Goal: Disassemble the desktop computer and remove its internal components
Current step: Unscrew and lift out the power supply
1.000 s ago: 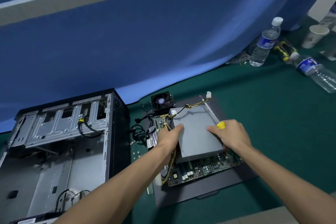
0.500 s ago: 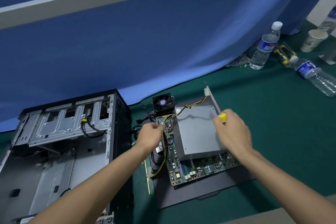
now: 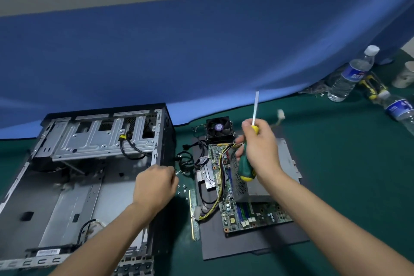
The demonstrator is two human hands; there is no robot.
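The right hand (image 3: 261,150) gripped a screwdriver (image 3: 247,163); the left hand (image 3: 154,186), loosely curled, held nothing visible beside the case (image 3: 89,163), whose stiff, sharp-edged steel looked best held by its rim.

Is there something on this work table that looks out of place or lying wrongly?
Yes. One water bottle lies on its side at the far right, while the other bottle stands upright. Small loose screws are scattered on the green mat between the case and the motherboard, beside the left hand, where they could get lost.
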